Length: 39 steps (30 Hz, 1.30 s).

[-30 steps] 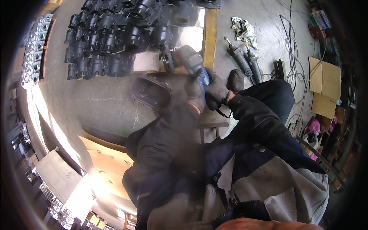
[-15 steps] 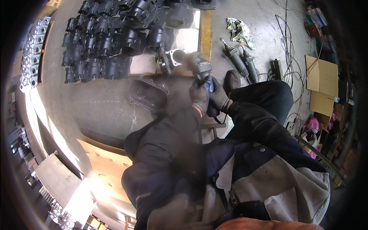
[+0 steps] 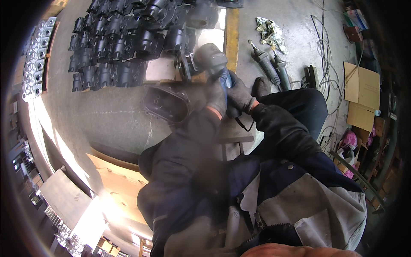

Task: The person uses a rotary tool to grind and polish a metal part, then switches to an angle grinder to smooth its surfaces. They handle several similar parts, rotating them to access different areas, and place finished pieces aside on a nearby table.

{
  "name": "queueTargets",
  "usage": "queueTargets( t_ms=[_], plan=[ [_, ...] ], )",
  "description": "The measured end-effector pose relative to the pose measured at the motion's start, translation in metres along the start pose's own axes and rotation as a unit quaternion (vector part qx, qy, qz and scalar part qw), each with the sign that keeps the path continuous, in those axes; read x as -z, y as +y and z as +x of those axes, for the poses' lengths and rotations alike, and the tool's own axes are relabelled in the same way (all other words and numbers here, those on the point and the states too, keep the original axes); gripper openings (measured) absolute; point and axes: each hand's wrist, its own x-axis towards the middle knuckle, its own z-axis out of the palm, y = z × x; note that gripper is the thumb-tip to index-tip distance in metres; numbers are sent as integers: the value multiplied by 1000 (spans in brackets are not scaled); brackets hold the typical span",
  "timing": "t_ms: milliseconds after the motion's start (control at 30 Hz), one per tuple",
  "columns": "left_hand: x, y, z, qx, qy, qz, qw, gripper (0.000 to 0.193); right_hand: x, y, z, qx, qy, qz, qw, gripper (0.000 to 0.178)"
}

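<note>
Both my gloved hands are wrapped round the blue body of an angle grinder (image 3: 224,78); its grey head points away from me, and its disc is blurred. My left hand (image 3: 216,94) grips the near-left side, and my right hand (image 3: 240,93) closes on the right side, just behind it. A black cord loops down below the hands. Just left of the grinder head stands a dark flanged metal casting (image 3: 183,66), partly hidden behind the tool. Whether the disc touches it, I cannot tell.
Rows of dark metal castings (image 3: 102,51) fill the far left. A dark oval housing (image 3: 166,105) lies nearer on the floor. To the right are two slim power tools (image 3: 265,64), a rag (image 3: 270,34), loose cables (image 3: 327,55) and a cardboard box (image 3: 361,85). Another carton (image 3: 117,177) stands lower left.
My hands have moved the grinder slightly left and away from me. Its head now covers the bright face of the casting part that showed before. Both hands keep their hold.
</note>
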Motion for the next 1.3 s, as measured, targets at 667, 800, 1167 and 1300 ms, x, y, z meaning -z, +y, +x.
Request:
queueTargets(
  t_ms=[667,800,1167,1300],
  plan=[
    [2,-2,-4,-9,-44,162,986,40,6,11,-10,-21,21,-18,999,78],
    [9,-3,7,-56,-14,19,998,31,1,2,10,15,-12,-42,999,73],
    [-9,-1,-51,30,25,161,986,35,18,29,-39,-3,15,-39,999,77],
    [-22,20,-50,-25,-44,93,994,35,25,12,-33,27,54,-1,998,71]
  ],
)
